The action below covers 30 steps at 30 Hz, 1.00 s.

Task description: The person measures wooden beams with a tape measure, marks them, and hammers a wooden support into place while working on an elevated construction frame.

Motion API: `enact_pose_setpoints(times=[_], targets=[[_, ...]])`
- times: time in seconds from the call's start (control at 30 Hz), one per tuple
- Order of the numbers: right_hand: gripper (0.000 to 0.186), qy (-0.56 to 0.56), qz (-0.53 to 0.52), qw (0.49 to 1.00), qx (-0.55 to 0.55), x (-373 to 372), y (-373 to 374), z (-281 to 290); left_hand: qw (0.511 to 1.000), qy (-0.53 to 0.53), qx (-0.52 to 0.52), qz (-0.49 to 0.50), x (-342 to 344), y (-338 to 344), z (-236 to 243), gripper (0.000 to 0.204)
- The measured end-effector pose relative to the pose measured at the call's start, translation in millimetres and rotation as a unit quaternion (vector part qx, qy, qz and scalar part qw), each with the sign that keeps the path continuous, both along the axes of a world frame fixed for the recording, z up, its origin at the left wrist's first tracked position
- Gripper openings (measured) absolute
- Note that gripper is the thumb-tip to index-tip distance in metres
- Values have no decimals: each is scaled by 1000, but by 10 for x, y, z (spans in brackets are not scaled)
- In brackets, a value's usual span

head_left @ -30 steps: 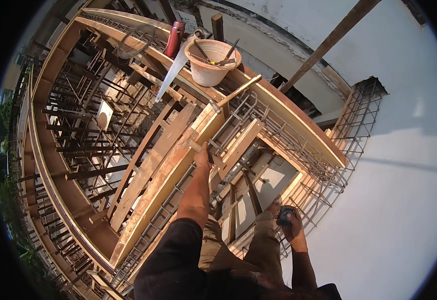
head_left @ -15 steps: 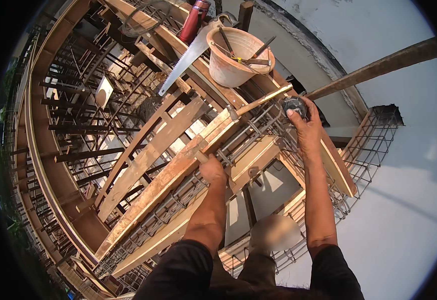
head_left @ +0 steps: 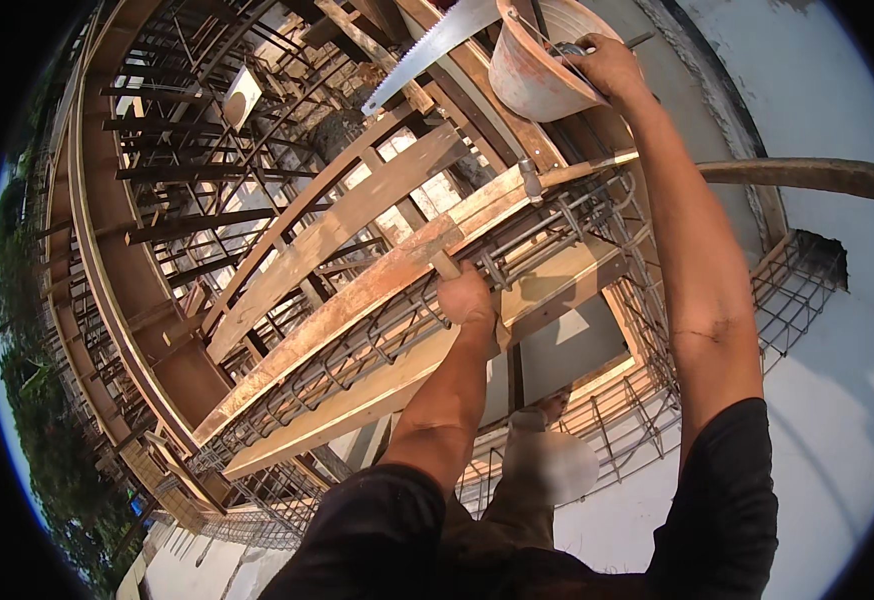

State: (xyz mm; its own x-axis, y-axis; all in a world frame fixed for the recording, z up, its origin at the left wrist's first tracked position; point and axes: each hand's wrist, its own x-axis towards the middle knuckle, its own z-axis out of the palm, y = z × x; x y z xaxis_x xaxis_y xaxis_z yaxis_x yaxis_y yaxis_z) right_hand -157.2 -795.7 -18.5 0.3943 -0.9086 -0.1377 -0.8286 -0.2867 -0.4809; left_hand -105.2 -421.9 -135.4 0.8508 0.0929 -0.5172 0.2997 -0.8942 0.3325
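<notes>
My left hand (head_left: 465, 295) is closed around the short wooden handle (head_left: 446, 263) of a tool, which stands against the long wooden plank (head_left: 322, 335); its head is hard to make out against the wood. My right hand (head_left: 612, 68) reaches over the rim of a pale, dusty bucket (head_left: 529, 80), its fingers curled on a small dark rounded object (head_left: 569, 50), mostly hidden. Beside the bucket lies a hand saw (head_left: 432, 50) with a long toothed blade. A hammer (head_left: 530, 181) rests on the beam formwork between my hands, its wooden handle pointing right.
A steel rebar cage (head_left: 377, 350) runs between the plank and a second board (head_left: 357, 420) nearer me. Beyond on the left stand curved brown formwork (head_left: 107, 240) and many props over a drop. A pale wall (head_left: 837, 400) lies to the right, with a wooden pole (head_left: 807, 178) against it.
My right hand has carried the dark rounded object up from the rebar end to the bucket. My left hand keeps its grip on the wooden handle. The view has shifted.
</notes>
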Motion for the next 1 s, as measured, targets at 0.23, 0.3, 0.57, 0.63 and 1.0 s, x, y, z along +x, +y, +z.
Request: enact_pose_setpoints(times=[0.23, 0.3, 0.57, 0.63, 1.0], targets=[[54, 62, 62, 995, 56, 73, -225, -200, 1000, 2, 2, 22, -37, -38, -20, 45], [50, 54, 82, 994, 53, 91, -281, -205, 1000, 3, -12, 21, -44, -33, -50, 45], [36, -203, 47, 978, 22, -521, -35, 120, 1000, 1, -15, 1, -26, -44, -27, 51], [38, -351, -68, 934, 7, -966, 303, 127, 1000, -23, 16, -3, 43, 42, -56, 49], [75, 189, -11, 982, 14, -2385, 867, -762, 998, -4, -29, 52, 74, 60, -212, 51]])
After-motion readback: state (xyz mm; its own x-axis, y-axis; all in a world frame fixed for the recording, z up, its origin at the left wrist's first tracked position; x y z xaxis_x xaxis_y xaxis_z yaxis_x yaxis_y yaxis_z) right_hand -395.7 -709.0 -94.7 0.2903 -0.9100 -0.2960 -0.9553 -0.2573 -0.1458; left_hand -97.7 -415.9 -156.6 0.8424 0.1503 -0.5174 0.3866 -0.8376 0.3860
